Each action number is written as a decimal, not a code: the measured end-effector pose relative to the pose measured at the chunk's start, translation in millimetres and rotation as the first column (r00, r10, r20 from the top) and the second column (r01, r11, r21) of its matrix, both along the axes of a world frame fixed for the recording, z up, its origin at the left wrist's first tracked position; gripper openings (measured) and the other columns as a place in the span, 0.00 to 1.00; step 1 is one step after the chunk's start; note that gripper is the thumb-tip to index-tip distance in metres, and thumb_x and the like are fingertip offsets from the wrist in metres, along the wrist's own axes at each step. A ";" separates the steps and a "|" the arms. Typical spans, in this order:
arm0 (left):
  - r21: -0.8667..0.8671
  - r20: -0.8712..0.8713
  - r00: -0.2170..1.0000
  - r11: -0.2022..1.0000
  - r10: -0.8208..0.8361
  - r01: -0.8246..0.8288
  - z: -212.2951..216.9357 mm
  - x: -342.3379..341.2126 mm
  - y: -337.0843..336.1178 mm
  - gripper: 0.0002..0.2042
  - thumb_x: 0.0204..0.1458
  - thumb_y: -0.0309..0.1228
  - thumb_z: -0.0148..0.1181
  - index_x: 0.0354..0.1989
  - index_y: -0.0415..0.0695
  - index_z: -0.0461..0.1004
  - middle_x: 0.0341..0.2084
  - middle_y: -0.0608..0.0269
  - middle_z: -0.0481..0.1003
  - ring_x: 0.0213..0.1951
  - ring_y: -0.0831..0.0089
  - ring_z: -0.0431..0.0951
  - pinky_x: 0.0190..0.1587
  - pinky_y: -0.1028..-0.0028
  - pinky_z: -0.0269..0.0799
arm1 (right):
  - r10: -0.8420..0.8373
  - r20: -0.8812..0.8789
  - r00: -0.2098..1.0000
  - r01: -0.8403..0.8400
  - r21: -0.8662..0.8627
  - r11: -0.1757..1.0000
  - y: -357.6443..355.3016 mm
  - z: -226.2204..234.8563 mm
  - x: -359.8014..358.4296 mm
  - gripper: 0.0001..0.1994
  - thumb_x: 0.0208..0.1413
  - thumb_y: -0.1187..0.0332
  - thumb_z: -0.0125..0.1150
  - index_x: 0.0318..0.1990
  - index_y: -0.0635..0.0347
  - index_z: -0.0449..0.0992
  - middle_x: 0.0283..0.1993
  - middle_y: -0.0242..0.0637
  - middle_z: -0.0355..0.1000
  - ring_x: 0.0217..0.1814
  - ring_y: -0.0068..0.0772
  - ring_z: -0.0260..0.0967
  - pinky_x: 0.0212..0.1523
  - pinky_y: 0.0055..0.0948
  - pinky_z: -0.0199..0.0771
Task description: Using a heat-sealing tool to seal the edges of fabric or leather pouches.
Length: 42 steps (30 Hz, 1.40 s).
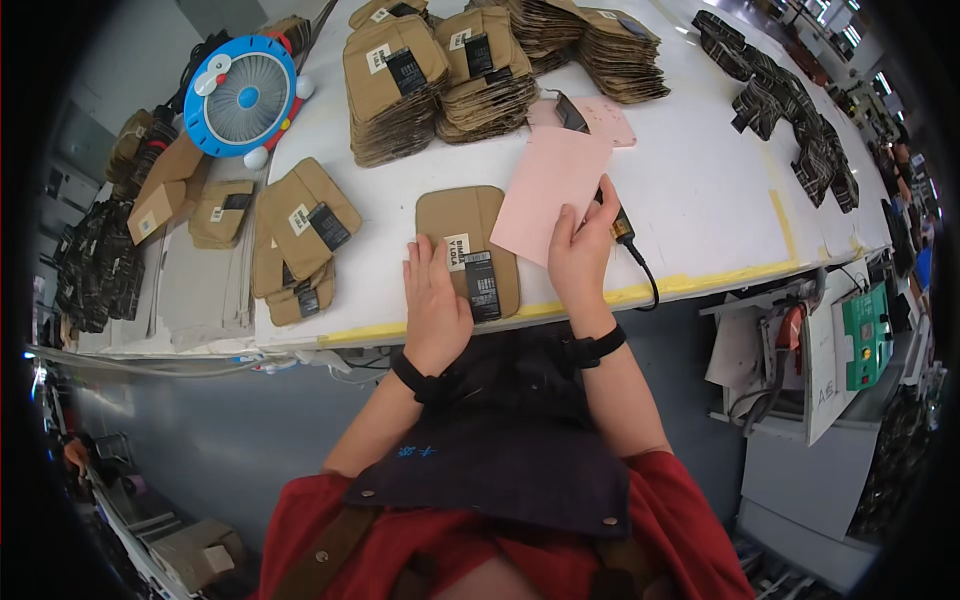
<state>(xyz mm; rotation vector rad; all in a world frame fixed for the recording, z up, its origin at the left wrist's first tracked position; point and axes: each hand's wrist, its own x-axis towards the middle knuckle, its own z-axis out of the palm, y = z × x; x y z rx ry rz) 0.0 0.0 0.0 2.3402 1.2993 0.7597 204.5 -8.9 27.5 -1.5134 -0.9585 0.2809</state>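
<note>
A tan fabric piece (458, 206) with rounded corners, a white label (458, 250) and a dark tag (483, 290) lies near the table's front edge. My left hand (440, 312) rests on its left side, fingers stretched out. My right hand (585, 255) grips a pink sheet (548, 185), its thumb on the front, tilted over the piece's right edge. Beside that hand is a dark corded tool (624, 228); I cannot tell whether the fingers touch it. A pink pad (612, 122) with a dark object (571, 112) on it lies behind the sheet.
Tall stacks of tan pieces (390, 120) stand at the back; a looser pile (300, 215) lies left. A blue-rimmed fan (240, 97) stands at the far left. Dark patterned strips (790, 95) lie at the right. The cord (648, 275) hangs over the yellow-taped front edge (720, 278).
</note>
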 end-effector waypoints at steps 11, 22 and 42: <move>-0.029 0.014 1.000 1.000 0.008 -0.008 0.2 2.6 -0.1 0.37 0.45 0.16 0.50 0.70 0.28 0.50 0.70 0.22 0.48 0.74 0.29 0.41 0.75 0.44 0.34 | 0.210 -0.116 0.971 -0.237 -0.318 0.918 -67.0 2.6 -22.9 0.30 0.66 0.74 0.50 0.71 0.70 0.45 0.38 0.58 0.75 0.38 0.53 0.77 0.42 0.41 0.74; -0.184 0.226 0.974 0.981 -0.011 0.054 6.9 10.1 8.1 0.40 0.44 0.17 0.48 0.72 0.33 0.48 0.72 0.29 0.47 0.75 0.33 0.40 0.76 0.46 0.31 | 0.276 0.065 0.959 -0.228 -0.399 0.888 -34.1 0.4 6.2 0.24 0.65 0.72 0.53 0.67 0.68 0.61 0.38 0.56 0.77 0.40 0.58 0.76 0.43 0.46 0.75; -0.222 0.394 0.915 0.957 -0.089 0.188 16.9 5.9 23.4 0.39 0.43 0.17 0.54 0.70 0.41 0.57 0.72 0.38 0.52 0.75 0.42 0.46 0.76 0.56 0.43 | 0.207 0.571 0.794 -0.057 -0.270 0.961 -30.0 -7.4 -23.9 0.10 0.59 0.67 0.62 0.46 0.60 0.81 0.38 0.40 0.73 0.42 0.45 0.73 0.40 0.40 0.76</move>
